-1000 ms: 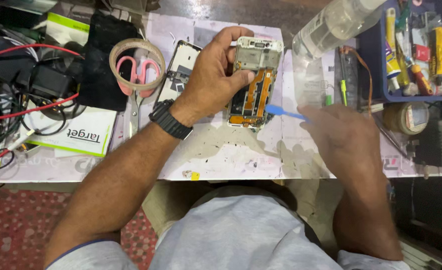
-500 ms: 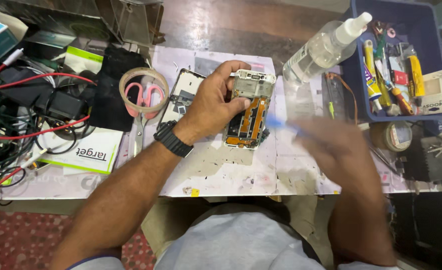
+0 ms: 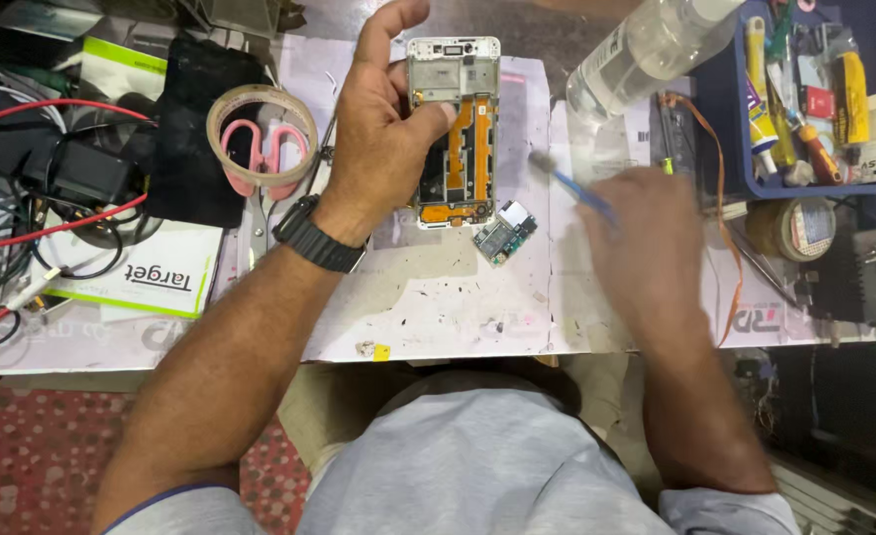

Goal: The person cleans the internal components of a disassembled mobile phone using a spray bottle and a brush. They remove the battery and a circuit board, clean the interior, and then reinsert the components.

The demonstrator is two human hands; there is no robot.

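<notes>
The left hand (image 3: 383, 149) grips an opened phone frame (image 3: 455, 129) by its left edge, thumb across its orange flex cables, holding it against the white work mat (image 3: 438, 297). The right hand (image 3: 646, 238), blurred, seems closed around a blue-handled brush (image 3: 568, 183) whose bristle tip sits just right of the frame. A small circuit board (image 3: 505, 233) lies on the mat just below the frame.

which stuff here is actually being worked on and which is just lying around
In use: opened white phone frame with orange flex cables in left hand; blue-handled brush in right hand; small green circuit board.
Lying about: pink-handled scissors; tape roll; clear plastic bottle.
</notes>
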